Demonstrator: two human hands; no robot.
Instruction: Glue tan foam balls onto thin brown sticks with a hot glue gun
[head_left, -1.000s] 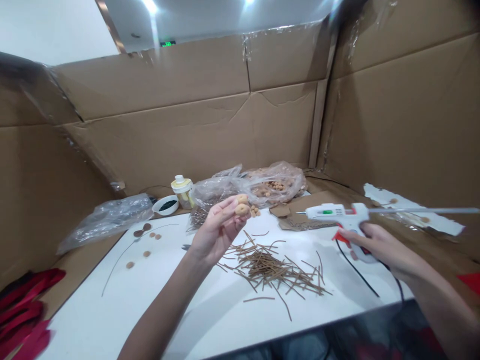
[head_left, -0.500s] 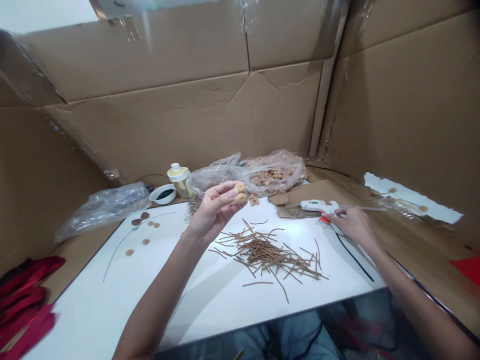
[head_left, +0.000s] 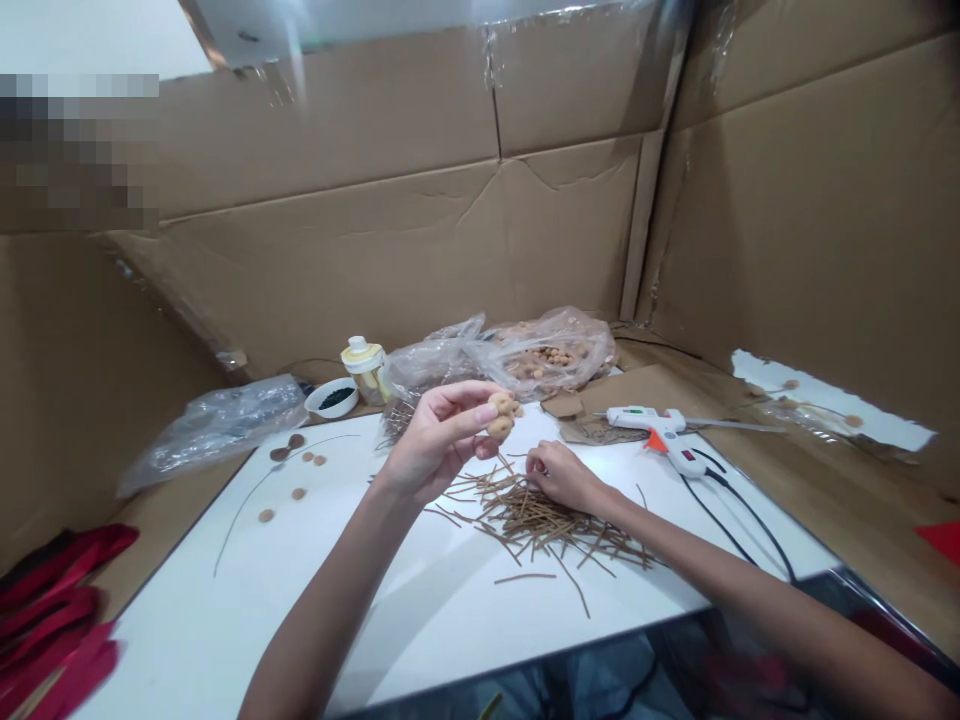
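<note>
Raised over the white table (head_left: 187, 640), my left hand (head_left: 442, 430) pinches small tan round beads (head_left: 500, 427) between thumb and fingers. They sit close together, one above another. My right hand (head_left: 559, 472) is at the far side of a pile of thin brown sticks (head_left: 540, 525), fingertips drawn together and touching the pile. Whether a stick is between those fingers cannot be made out. Right of the pile, a white glue gun (head_left: 645, 418) with an orange trigger lies on the table, apart from both hands.
Behind my hands lie clear bags (head_left: 562, 345) of tan beads. A lidded jar (head_left: 364, 368) and a white bowl (head_left: 331, 399) of dark bits stand at back left. On the left are a wire stem (head_left: 240, 515) and loose discs (head_left: 298, 494). Cardboard walls (head_left: 337, 260) surround the table.
My right hand has let go of the glue gun and moved left to the stick pile. The glue gun now lies on the table. My left hand still holds the beads.
</note>
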